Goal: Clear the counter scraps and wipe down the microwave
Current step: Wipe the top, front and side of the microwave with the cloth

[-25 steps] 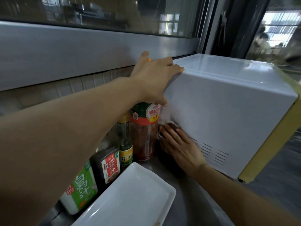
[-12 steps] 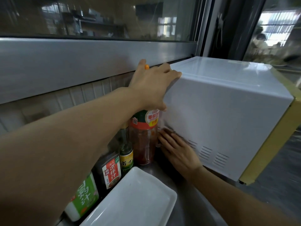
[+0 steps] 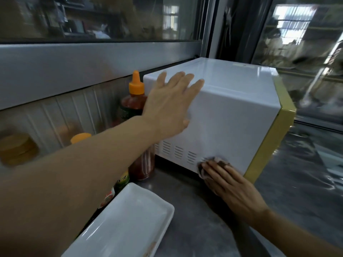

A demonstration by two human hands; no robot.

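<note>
Head: sauce bottle [image 3: 135, 108], seemingly red-filled.

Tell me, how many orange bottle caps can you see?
2. One pointed orange cap tops the red sauce bottle behind the left hand. One rounder orange cap peeks above the left forearm. More may hide behind that arm.

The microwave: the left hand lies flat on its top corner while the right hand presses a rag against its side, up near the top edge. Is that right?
Not quite. The head view shows the right hand pressing the rag low on the microwave side, beside the vent slots near the bottom edge, not near the top. The left hand does lie flat over the top corner.
</note>
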